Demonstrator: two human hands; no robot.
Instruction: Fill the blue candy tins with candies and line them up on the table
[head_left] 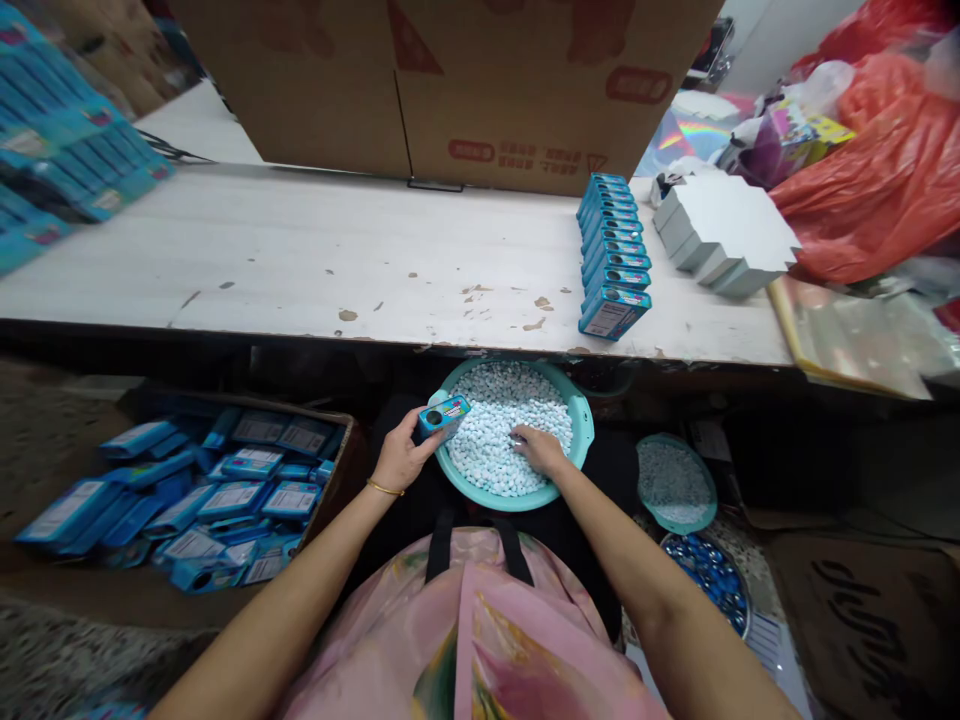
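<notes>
My left hand (400, 455) grips a small blue box (444, 415) and holds it over the left rim of a teal basin (581, 425) on my lap. The basin is full of small white pellets (499, 420). My right hand (538, 450) rests inside the basin with its fingers curled down into the pellets. What the fingers hold, if anything, is hidden. A row of matching blue boxes (613, 250) stands on the white table (300, 250) ahead, at the right.
A cardboard carton (225, 480) of blue boxes sits on the floor at left. Another teal dish of pellets (675, 483) and a bowl of blue beads (709, 575) lie at right. Large cardboard boxes (450, 80), folded white cartons (724, 230) and red bags (877, 170) crowd the table's back.
</notes>
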